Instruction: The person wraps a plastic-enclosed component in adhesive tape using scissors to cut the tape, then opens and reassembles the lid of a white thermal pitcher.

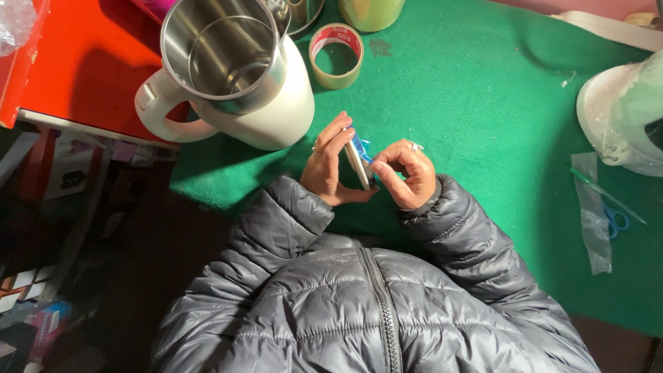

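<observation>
Covering the table, a green mat (483,103) bears a white kettle (235,76) and a tape roll (336,55). A small flat white piece (358,164) is pinched between the left hand (328,166) and right hand (407,173), just above the mat's near edge.

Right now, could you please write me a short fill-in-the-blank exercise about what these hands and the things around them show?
1. Both hands, left hand and right hand, hold a small flat white piece over a table cover coloured ____.
2. The open kettle has a handle on its ____ side in the picture.
3. The tape roll lies ____ on the cover.

Missing: green; left; flat
</observation>
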